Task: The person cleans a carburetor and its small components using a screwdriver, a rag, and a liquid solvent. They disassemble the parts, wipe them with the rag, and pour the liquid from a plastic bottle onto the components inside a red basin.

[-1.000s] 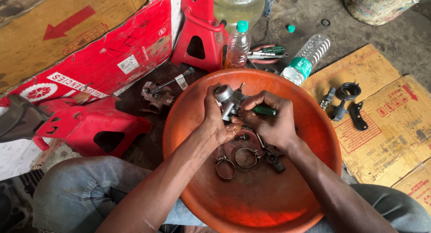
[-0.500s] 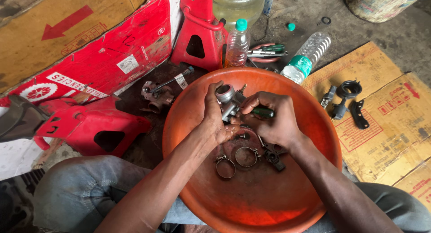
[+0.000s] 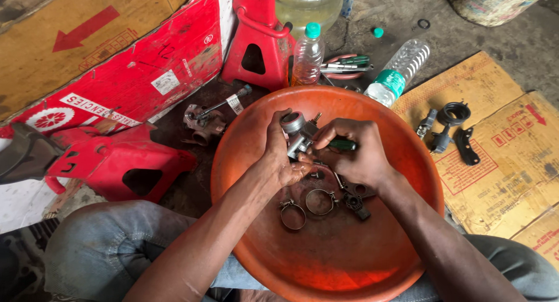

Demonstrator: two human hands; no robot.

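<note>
Both hands over orange basin (image 3: 250, 162), which sits on floor betw. person's knees. Left hand (image 3: 279, 156) clenched round a small grey metal part (image 3: 298, 133), round cap end up, held above basin centre. Right hand (image 3: 355, 156) closed on a green-handled screwdriver (image 3: 342, 145), handle showing past the fingers, tip end at the part; tip itself hidden by the hand. Hands touching each other at the part.

In basin, just below hands: two hose clamps (image 3: 293, 213), side by side, plus small dark fittings (image 3: 354, 198) near right wrist.

Outside basin: red jack stand (image 3: 259, 37) at top, second red stand (image 3: 116, 162) on its side at left. Small plastic bottle (image 3: 307, 54) upright at basin's far rim; another bottle (image 3: 399, 69) lying down, cap touching rim. Metal piece w/ rod (image 3: 207, 118) on floor left of basin. Cardboard (image 3: 512, 151) at right w/ black ring (image 3: 453, 113) and clips on it.
</note>
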